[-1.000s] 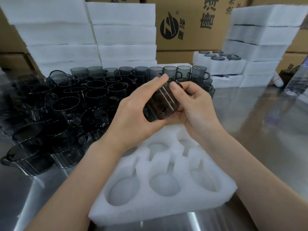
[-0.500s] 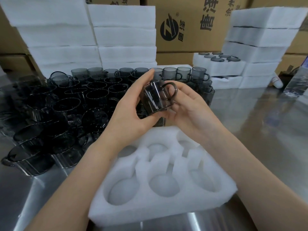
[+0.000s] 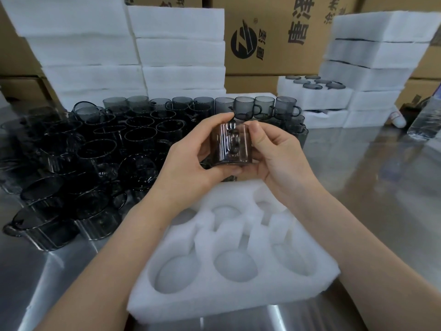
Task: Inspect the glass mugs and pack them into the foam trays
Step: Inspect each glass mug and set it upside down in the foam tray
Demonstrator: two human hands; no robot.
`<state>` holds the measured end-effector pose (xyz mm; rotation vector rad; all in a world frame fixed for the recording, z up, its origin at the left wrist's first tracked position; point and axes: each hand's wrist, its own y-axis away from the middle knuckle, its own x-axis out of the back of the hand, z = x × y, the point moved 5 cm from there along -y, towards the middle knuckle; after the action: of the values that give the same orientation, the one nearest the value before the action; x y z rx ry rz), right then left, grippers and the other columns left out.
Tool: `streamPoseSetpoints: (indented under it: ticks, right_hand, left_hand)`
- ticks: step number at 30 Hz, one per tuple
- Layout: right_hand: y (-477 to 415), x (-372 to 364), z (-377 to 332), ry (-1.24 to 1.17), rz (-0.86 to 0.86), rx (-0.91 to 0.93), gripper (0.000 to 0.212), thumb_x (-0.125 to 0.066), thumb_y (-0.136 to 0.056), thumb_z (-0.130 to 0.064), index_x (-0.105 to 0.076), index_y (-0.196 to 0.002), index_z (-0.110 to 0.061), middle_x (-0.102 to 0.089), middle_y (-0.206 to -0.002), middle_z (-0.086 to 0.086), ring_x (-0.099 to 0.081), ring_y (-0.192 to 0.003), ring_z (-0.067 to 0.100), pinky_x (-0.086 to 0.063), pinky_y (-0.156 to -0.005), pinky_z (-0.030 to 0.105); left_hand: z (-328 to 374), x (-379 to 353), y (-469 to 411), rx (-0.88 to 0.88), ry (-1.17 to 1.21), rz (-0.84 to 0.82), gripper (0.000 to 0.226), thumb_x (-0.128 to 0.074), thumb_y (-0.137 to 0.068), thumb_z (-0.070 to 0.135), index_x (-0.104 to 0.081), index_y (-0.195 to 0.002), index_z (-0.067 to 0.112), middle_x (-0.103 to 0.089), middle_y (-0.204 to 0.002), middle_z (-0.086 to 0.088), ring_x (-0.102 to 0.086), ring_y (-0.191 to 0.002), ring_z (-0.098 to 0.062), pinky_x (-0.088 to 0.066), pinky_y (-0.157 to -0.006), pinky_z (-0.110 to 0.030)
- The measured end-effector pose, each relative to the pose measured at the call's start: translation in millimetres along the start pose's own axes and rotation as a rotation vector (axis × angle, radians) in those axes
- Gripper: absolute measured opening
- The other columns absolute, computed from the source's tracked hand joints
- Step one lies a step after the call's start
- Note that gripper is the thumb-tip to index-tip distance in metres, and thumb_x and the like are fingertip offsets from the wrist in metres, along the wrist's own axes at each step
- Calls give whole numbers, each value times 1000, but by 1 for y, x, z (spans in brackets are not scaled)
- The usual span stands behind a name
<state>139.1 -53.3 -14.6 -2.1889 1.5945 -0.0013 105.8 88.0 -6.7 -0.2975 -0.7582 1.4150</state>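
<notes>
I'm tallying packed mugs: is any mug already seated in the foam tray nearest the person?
No: the foam tray shows only bare pockets, and the left hand and right hand hold a mug clear of it.

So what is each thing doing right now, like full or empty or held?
Mug, held in both hands.
Left hand, gripping the mug.
Right hand, gripping the mug.
Near tray, empty, no pocket filled.
Far tray, filled with mugs.
Loose mugs, standing unpacked.
</notes>
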Motion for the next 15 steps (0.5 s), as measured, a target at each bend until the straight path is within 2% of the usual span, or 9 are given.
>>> streamPoseSetpoints:
  ticks: [3, 5, 9, 12, 13, 15]
  right_hand:
    - [0, 1, -1, 34, 36, -19, 27, -54, -90, -36, -73, -88, -16, -73, -84, 7, -67, -64, 21, -58, -50, 35]
    - [1, -1, 0, 1, 23, -68, 32, -48, -99, -32, -72, -89, -14, -74, -85, 7, -68, -64, 18, -57, -50, 32]
    - [3, -8, 0, -52, -36, -139, 46, -43, -102, -34, -60, -117, 6, -73, -97, 15, -71, -79, 22, -58, -60, 32]
    - [4, -9, 2, -60, -39, -163, 48, -42, -102, -34, -59, -116, 10, -73, -95, 14, -72, -78, 21, -58, -60, 31]
    - [4, -8, 2, -61, -34, -170, 48, -43, -102, -33, -59, -114, 10, -74, -94, 14, -71, -77, 21, -58, -60, 30]
    - [4, -8, 3, -51, -29, -179, 45, -43, -102, -32, -61, -109, 9, -74, -86, 10, -70, -71, 18, -57, -57, 28]
  left_hand:
    - [-3, -2, 0, 21, 35, -15, 78, -81, -68, 13, -46, -132, 39, -60, -127, 16, -58, -120, -2, -47, -103, -26]
    - [-4, -2, 1, 36, 85, -11, 79, -81, -72, 20, -40, -137, 41, -61, -129, 14, -57, -123, -3, -46, -104, -26]
    - [0, -1, -1, 15, 109, -25, 73, -68, -83, 31, -30, -145, 44, -58, -135, 16, -54, -127, -5, -42, -107, -25]
    - [0, -1, -3, 12, 125, -41, 75, -73, -80, 28, -38, -145, 34, -58, -137, 7, -55, -125, -7, -43, -103, -21]
    - [-1, 0, -3, 23, 128, -40, 74, -76, -76, 29, -44, -141, 37, -61, -133, 8, -58, -122, -7, -45, -100, -22]
    - [-2, 1, -3, 35, 83, -32, 67, -81, -66, 35, -54, -124, 54, -68, -119, 18, -64, -112, -5, -49, -96, -22]
